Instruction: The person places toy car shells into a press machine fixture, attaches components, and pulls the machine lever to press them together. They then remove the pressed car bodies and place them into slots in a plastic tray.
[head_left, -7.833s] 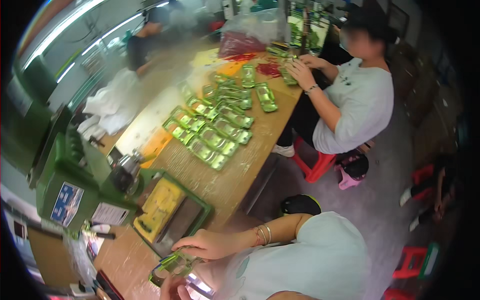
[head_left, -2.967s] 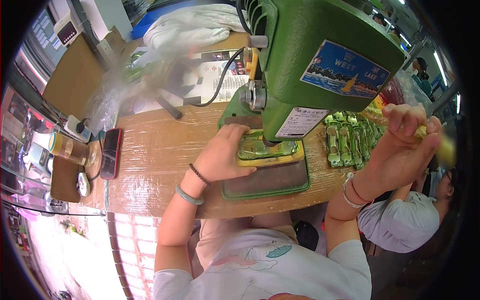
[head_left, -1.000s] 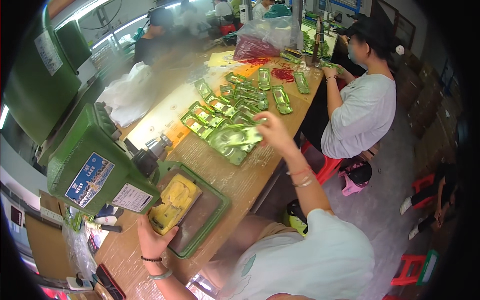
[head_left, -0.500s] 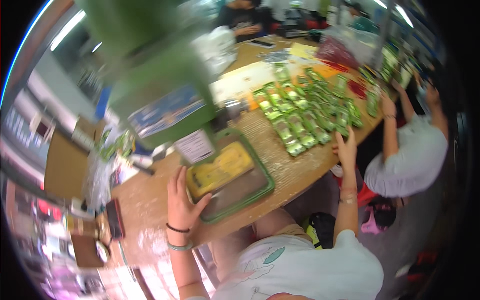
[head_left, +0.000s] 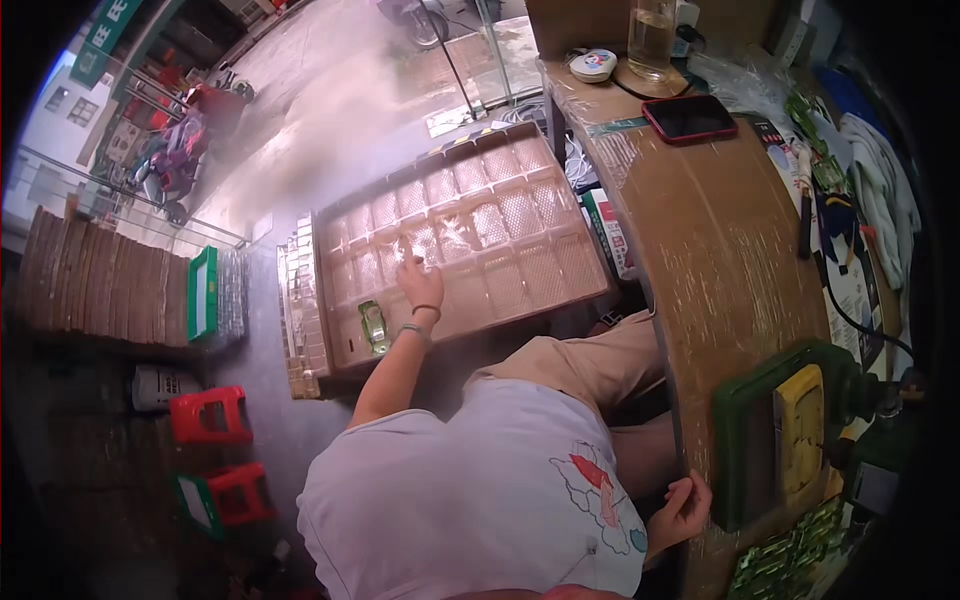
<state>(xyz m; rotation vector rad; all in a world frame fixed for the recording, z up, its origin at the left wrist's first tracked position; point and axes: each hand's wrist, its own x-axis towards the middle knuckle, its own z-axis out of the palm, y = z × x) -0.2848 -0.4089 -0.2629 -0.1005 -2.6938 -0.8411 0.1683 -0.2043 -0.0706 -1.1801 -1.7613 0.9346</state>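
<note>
Your left hand rests open-fingered, holding nothing, on the clear blister tray stack, green packet just below-left of it; right hand idles loosely curled at the table edge; pick-up step, likely needing one sheet separated.

Light: bright daylight from upper left, pavement washed out | Glare: sheen on clear tray stack | Shadows: dim under surface | Blur: mild | Distortion: strong fisheye, black vignette at rim
</note>
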